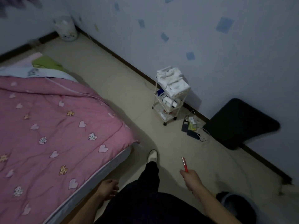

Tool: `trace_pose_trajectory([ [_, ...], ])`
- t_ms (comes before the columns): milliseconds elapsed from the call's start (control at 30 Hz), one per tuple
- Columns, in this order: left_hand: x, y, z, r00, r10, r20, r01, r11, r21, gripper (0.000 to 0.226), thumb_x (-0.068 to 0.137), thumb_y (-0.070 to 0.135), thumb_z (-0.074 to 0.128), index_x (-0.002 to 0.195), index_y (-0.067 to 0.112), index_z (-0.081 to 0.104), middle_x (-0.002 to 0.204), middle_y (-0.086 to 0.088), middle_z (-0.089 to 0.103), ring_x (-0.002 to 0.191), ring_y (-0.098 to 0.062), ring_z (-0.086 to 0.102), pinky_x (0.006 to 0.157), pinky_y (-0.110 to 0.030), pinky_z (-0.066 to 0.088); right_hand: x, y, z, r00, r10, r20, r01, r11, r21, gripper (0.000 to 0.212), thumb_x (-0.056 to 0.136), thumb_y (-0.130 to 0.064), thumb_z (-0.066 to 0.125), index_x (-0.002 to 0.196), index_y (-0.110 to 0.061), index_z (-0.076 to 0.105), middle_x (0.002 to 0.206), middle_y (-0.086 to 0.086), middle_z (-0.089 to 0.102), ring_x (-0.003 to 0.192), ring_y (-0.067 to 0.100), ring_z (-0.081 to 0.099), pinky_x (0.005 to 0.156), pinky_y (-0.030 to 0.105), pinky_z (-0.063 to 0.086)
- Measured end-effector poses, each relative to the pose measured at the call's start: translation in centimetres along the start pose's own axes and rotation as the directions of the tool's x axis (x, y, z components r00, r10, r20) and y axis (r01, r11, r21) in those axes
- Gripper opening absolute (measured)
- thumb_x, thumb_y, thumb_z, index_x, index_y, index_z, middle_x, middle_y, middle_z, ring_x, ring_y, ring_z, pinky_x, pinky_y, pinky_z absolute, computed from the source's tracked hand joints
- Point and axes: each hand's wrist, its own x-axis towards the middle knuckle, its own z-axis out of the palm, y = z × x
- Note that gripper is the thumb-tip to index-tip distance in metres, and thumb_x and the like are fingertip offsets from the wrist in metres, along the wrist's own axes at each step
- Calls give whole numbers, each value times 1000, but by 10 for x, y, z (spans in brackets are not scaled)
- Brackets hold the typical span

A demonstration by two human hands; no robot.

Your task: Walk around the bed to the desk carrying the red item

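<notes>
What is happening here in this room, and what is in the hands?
A person stands beside a bed with a pink quilt. The right hand grips a red pen, pointed forward over the floor. The left hand hangs loosely by the bed's edge and holds nothing. A small white cart stands by the wall ahead.

This is a bedroom in a home, seen in weak light. A bed (100, 175) with a pink quilt (53, 130) with heart shapes fills the left side. The wall (210, 65) has pale wallpaper with blue squares, and a dark baseboard runs along the beige floor (113, 88). A small white cart (169, 101) with folded cloth stands near the wall, next to a power strip (193, 125) with chargers. A white bin (66, 29) stands in the corner.
</notes>
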Motion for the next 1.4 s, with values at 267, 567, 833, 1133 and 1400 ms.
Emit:
trace_pose_trajectory([
  [267,59,145,-2,998,42,-48,-48,993,-110,19,95,20,52,94,6,64,76,-10,64,59,-20,56,54,-26,42,80,-127,-37,999,-30,46,32,999,-40,34,95,-25,58,64,-17,45,52,2,40,46,18,37,49,29,24],
  [567,113,299,-15,990,123,-65,-131,979,-154,17,96,19,52,94,7,63,80,-12,66,63,-20,58,57,-25,44,154,-216,-89,989,122,89,-111,987,-119,25,97,-23,52,76,-9,54,51,3,40,42,16,37,43,24,27],
  [833,165,384,-27,990,93,-105,-110,980,-166,18,96,13,47,93,3,61,78,-12,64,63,-20,55,55,-24,40,222,-338,-115,984,144,109,-120,972,-204,24,96,-14,51,74,-14,42,56,7,33,47,16,33,48,27,26],
  [1133,210,460,-65,970,-45,-238,-39,940,-339,21,98,20,48,88,8,61,78,-13,62,64,-20,53,56,-24,38,329,-549,-78,950,-109,291,235,866,-442,32,96,-28,54,72,-9,64,59,8,63,55,23,57,54,28,38],
  [1400,244,493,-115,932,-182,-313,11,878,-478,19,95,13,49,87,5,64,73,-10,65,58,-18,58,54,-24,41,370,-712,-4,889,-207,410,371,849,-377,33,101,-31,50,75,-12,55,58,3,46,49,16,41,50,28,30],
])
